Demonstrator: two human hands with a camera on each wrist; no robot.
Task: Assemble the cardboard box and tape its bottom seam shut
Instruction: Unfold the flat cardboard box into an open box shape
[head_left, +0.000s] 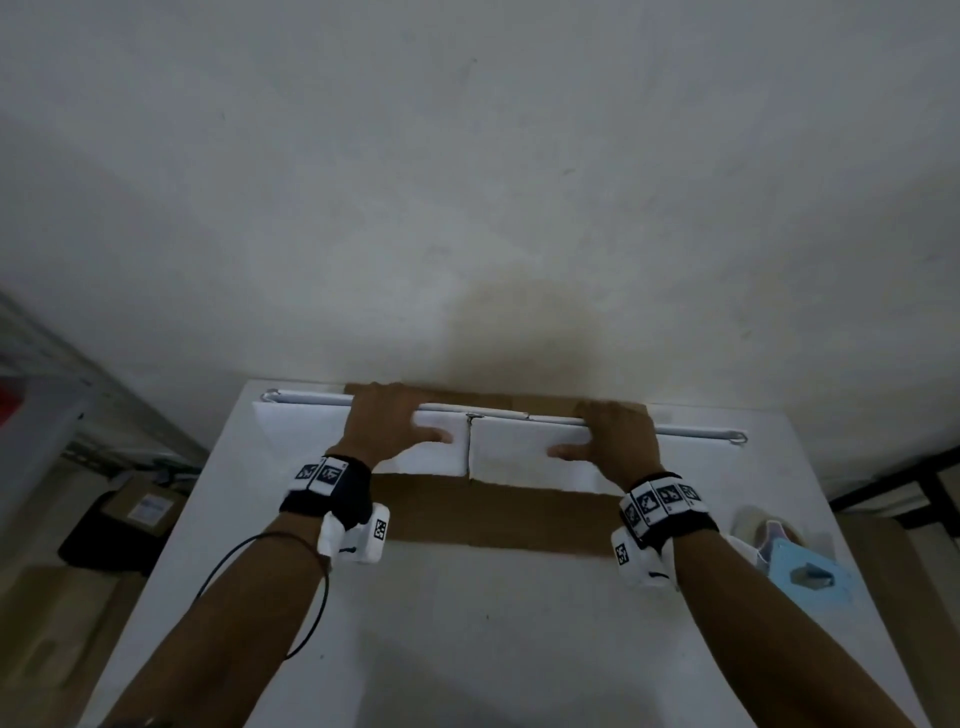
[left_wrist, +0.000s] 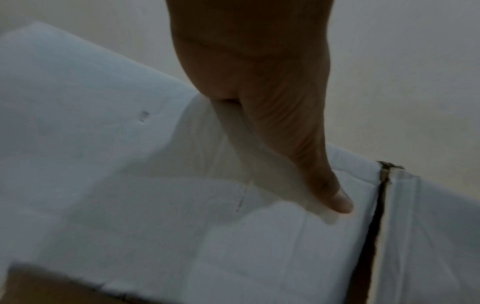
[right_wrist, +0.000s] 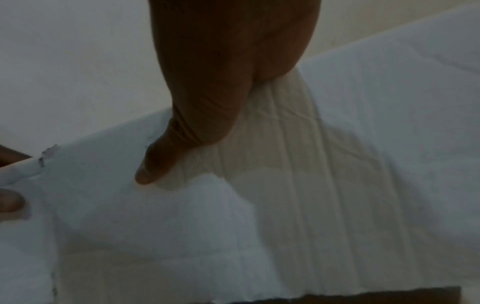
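- The flattened cardboard box (head_left: 488, 512), white on its outer face and brown on the inner, lies at the far end of the white table (head_left: 467, 623), close to the pale wall (head_left: 467, 156)
- Two white flaps (head_left: 524, 454) are raised along its far edge, side by side, with a narrow dark gap (left_wrist: 374, 222) between them; a brown panel lies flat on the table nearer the person
- The left hand (head_left: 387, 423) grips the top edge of the left flap, fingers curled over the far side, thumb (left_wrist: 335, 197) pressed flat on the white face just beside the gap
- The right hand (head_left: 613, 439) holds the right flap the same way, its thumb (right_wrist: 153, 164) on the near face; the fingers behind are hidden
- Judging by the thin edge, the board should be light and stiff across a panel but willing to bend along its creases, so it likely folds where scored and buckles elsewhere
- Faint ridges show in the right flap near the thumb, which suggests the facing dents easily under hard pinching
- The white face looks smooth and may slip under dry fingers; a grip over the edge seems safer than a flat press
- The best hold is probably near the fold lines and corners, with both hands spread so the shell does not skew as it opens
- A blue tape dispenser (head_left: 802, 571) sits at the table's right edge, well apart from the box
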